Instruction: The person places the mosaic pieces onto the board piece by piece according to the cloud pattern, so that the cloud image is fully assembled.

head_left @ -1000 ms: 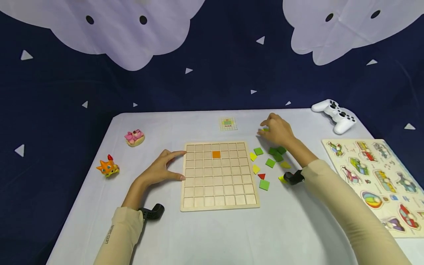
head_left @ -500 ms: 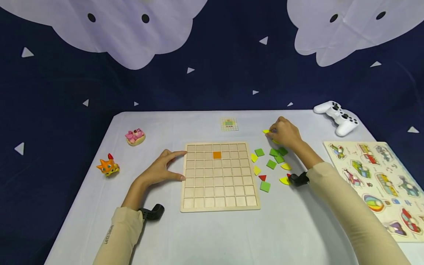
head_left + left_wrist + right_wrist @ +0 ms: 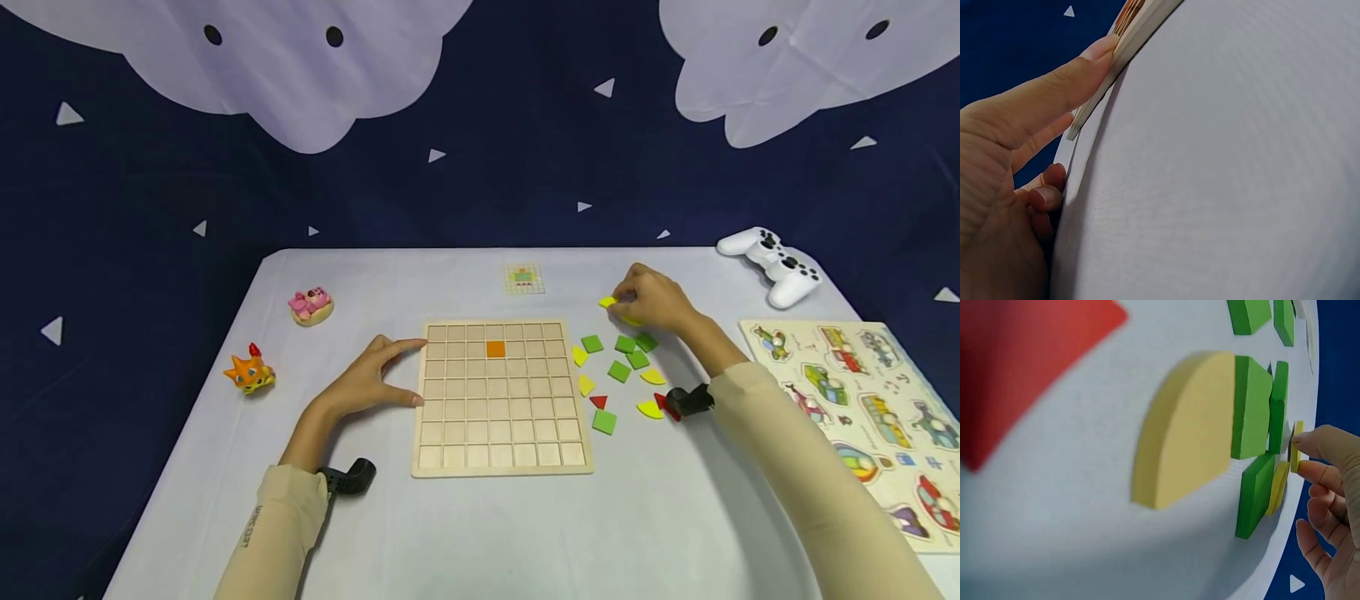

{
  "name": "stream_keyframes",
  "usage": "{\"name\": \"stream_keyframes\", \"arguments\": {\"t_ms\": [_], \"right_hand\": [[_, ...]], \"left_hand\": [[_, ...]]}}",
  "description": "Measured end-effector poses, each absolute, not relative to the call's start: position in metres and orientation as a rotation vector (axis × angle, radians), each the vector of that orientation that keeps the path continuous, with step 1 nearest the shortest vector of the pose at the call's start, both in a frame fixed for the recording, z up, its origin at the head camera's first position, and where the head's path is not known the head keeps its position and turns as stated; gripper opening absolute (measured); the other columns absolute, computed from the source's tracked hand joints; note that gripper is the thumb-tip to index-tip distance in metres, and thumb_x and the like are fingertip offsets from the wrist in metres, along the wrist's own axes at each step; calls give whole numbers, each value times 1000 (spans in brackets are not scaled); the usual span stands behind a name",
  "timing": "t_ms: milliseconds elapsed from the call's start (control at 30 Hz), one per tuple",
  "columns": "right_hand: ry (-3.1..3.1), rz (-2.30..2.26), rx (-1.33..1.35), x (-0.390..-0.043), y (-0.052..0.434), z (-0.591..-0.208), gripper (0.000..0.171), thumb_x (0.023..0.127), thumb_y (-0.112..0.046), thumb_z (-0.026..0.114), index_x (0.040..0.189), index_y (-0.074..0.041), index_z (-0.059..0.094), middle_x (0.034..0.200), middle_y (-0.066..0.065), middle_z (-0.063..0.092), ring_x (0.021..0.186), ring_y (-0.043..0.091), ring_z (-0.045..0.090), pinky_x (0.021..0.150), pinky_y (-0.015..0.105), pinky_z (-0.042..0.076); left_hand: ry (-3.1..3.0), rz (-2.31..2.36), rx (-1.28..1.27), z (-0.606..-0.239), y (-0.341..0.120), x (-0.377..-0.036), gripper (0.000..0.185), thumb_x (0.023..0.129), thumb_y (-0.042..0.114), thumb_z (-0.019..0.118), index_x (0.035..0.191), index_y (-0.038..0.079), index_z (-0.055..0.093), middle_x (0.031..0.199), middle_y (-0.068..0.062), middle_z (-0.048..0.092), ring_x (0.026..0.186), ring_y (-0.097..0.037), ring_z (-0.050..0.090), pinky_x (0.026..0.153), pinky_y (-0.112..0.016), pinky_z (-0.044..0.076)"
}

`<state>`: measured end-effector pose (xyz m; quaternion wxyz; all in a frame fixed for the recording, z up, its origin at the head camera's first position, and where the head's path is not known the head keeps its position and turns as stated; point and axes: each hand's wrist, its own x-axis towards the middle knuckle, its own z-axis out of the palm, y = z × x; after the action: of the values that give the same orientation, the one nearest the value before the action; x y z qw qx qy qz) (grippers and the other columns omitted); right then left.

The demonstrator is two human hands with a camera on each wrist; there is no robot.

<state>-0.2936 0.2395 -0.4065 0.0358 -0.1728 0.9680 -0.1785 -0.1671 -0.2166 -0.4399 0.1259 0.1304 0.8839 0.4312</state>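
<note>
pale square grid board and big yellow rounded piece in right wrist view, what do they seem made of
Pale square grid board: probably matte bare wood; even tan tone, no gloss.
Big yellow rounded piece: painted wood or plastic; flat matte face, thick even edge.

A pale wooden grid board (image 3: 502,409) lies flat, an orange square tile (image 3: 496,349) in its far second row, middle column. The left hand (image 3: 367,379) touches its left edge; right of it, the right hand (image 3: 656,300) pinches a small yellow piece (image 3: 607,302).
</note>
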Motion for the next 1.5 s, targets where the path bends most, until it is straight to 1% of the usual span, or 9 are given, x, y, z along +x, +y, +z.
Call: {"name": "stream_keyframes", "arguments": {"t_ms": [100,267,433,800,967,1067,1233,1300,1500], "right_hand": [[2975,-559,-599,-290,236,-407,32,82,-21,77,104,3,75,102,13,57,91,27,55,79,46,46],[2985,-591,-702,-282,223,-407,30,82,-21,78,102,0,76,100,9,56,87,24,54,75,40,45],[2958,-631,-831,-273,204,-403,28,80,-19,78,100,-1,76,98,7,55,86,22,54,76,39,46],[2855,-683,-1087,-259,161,-402,21,81,-18,79,97,-5,77,98,5,57,85,19,56,74,36,49],[2831,-675,-1146,-257,145,-405,21,82,-20,78,97,-5,77,96,2,55,80,15,53,70,31,47],[2822,-669,-1183,-255,137,-405,21,82,-18,77,98,-5,77,95,2,55,78,15,51,68,29,45],[2783,-698,-1257,-252,123,-402,22,82,-15,76,100,-4,77,96,5,56,78,18,53,68,30,46],[2776,-701,-1278,-252,118,-401,21,82,-15,76,99,-4,77,96,5,56,78,17,53,68,29,46],[2753,-660,-1322,-250,102,-403,22,82,-19,78,98,-5,77,94,4,56,78,14,55,69,27,48]], "left_hand": [[2573,1256,378,-440,-217,-167,90,68,28,92,147,19,49,98,-7,36,92,-21,35,81,-37,33],[2568,1263,378,-440,-218,-167,90,68,28,92,147,20,49,99,-8,36,93,-21,35,82,-38,33],[2570,1260,387,-442,-219,-167,90,68,29,92,147,20,49,98,-7,36,93,-21,35,82,-38,33],[2574,1262,392,-444,-220,-167,89,68,29,92,147,22,50,97,-7,35,91,-21,35,82,-38,33],[2575,1266,388,-444,-220,-168,89,68,28,92,147,21,50,96,-7,35,90,-21,35,81,-38,32],[2574,1260,389,-443,-219,-168,89,69,29,92,147,21,50,96,-6,35,90,-21,35,81,-38,32],[2578,1252,391,-442,-219,-169,90,68,29,92,147,22,49,96,-6,34,89,-21,35,79,-38,33],[2579,1253,391,-441,-219,-169,89,68,28,92,147,22,49,95,-7,34,88,-21,34,78,-38,33],[2574,1249,392,-441,-218,-169,89,69,28,91,147,22,49,95,-6,34,88,-21,34,78,-38,33]]}}
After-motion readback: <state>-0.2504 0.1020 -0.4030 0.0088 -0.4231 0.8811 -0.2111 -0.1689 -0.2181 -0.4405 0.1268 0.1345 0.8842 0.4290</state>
